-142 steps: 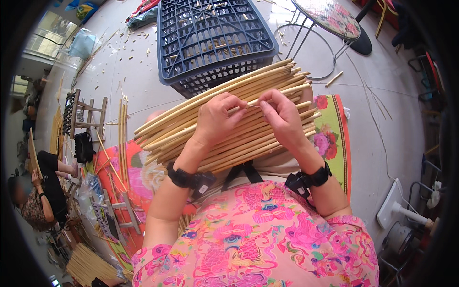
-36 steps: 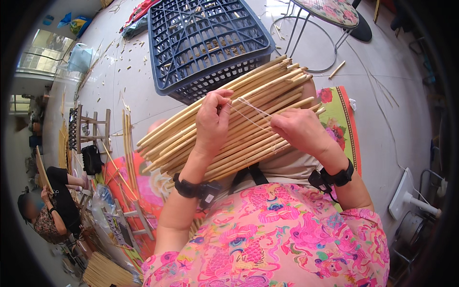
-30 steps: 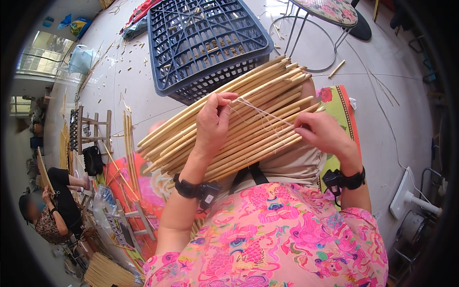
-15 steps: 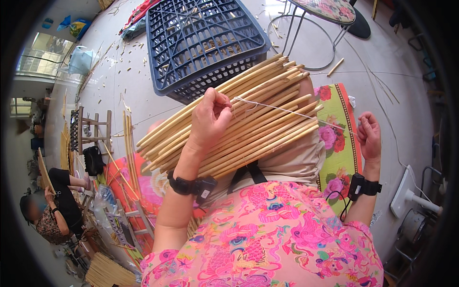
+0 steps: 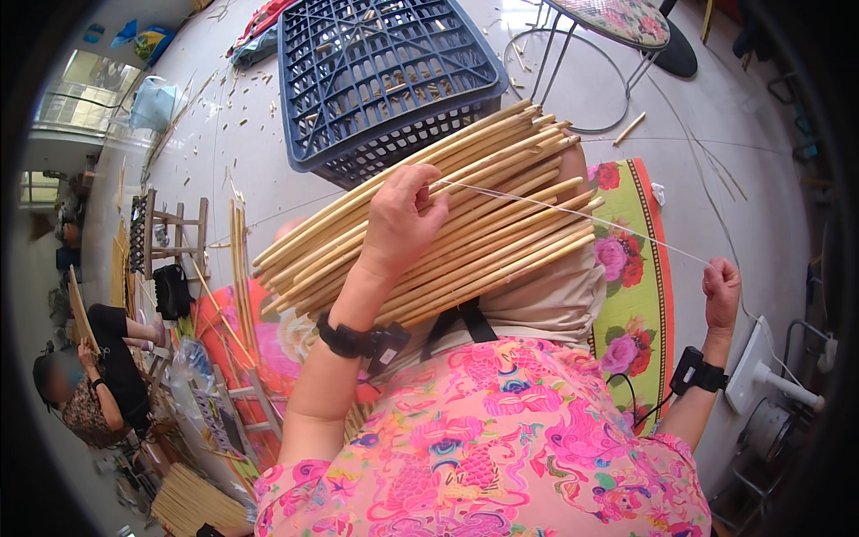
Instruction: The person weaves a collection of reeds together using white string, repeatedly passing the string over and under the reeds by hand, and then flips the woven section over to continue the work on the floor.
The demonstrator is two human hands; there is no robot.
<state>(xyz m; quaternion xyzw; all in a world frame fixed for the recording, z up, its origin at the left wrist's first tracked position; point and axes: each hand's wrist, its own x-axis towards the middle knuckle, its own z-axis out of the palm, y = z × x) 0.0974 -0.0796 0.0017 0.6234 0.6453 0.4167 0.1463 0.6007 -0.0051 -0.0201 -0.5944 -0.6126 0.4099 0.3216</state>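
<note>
Left hand (image 5: 404, 215) flat, fingers pinching on smooth round bamboo sticks (image 5: 465, 215); right hand (image 5: 721, 291) fisted around thin taut thread (image 5: 582, 215).

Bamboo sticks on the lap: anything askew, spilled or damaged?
The bamboo sticks lie roughly parallel under the left hand, ends uneven. The right hand pulls a thread taut. Only oddity: scraps litter the floor.
</note>
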